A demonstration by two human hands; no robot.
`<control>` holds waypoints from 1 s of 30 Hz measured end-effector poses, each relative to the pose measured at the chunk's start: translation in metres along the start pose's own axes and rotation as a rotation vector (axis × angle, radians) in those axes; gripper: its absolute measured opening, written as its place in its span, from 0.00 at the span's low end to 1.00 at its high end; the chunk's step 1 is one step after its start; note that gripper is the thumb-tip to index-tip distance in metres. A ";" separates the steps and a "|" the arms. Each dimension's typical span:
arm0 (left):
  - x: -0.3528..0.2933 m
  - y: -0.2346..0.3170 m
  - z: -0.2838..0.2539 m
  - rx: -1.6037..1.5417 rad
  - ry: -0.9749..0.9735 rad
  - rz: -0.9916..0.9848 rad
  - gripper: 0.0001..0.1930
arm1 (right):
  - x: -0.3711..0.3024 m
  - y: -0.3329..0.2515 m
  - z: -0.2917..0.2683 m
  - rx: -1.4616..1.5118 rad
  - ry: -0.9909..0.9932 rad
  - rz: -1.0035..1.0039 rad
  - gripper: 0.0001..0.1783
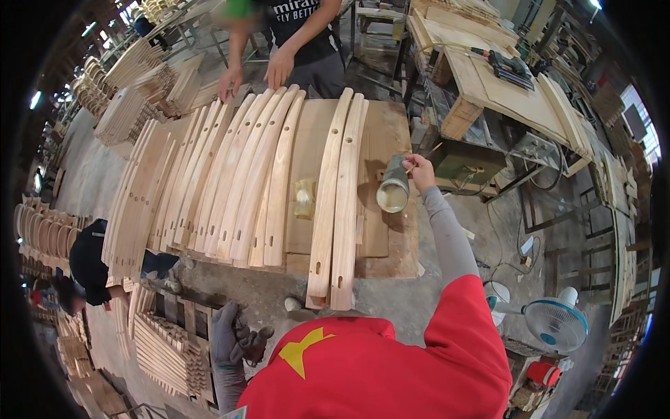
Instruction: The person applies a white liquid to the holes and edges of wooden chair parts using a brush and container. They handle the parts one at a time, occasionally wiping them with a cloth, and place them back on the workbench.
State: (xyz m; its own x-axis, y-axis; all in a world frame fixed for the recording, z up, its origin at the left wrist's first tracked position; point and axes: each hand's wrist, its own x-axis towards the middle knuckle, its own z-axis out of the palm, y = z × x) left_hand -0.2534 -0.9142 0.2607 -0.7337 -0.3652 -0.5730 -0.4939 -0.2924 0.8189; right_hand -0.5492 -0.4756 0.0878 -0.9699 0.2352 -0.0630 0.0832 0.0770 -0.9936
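My right hand (420, 173) pinches a thin wooden stick (434, 148) beside the rim of a grey-green can (393, 188). The can leans toward me, with pale, cream-coloured stuff inside. Nearer me, my left hand (239, 336) wears a grey glove with brown-stained fingers. It hangs low, away from the table, fingers loosely curled and apart, with nothing visible in it. Two long curved wooden slats (336, 202) with holes and slots lie left of the can, jutting past the table's near edge. Between them and a wide row of similar slats (241, 174) sits a yellowish clear container (304, 198).
Across the wooden table (398, 262), another person's hands (279, 68) are at the slats' far ends. A workbench (481, 80) with a power tool (513, 68) stands at far right. A fan (555, 322) is at near right, stacked slats (167, 349) at near left, and someone bends at left.
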 end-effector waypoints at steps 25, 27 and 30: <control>0.034 -0.014 0.022 0.167 -0.253 0.067 0.11 | -0.173 0.008 0.010 -1.226 -0.631 -0.583 0.07; 0.028 -0.012 0.025 0.040 -0.253 -0.037 0.11 | -0.169 0.013 0.012 -1.279 -0.638 -0.428 0.07; 0.020 -0.012 0.030 0.037 -0.309 -0.065 0.11 | -0.171 0.009 0.009 -1.248 -0.650 -0.223 0.12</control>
State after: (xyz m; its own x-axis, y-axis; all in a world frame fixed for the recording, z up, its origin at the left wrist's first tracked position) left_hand -0.2760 -0.8919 0.2399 -0.8045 -0.0595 -0.5910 -0.5567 -0.2714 0.7851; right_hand -0.3851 -0.5237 0.0886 -0.8918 -0.3482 -0.2890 -0.2703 0.9221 -0.2767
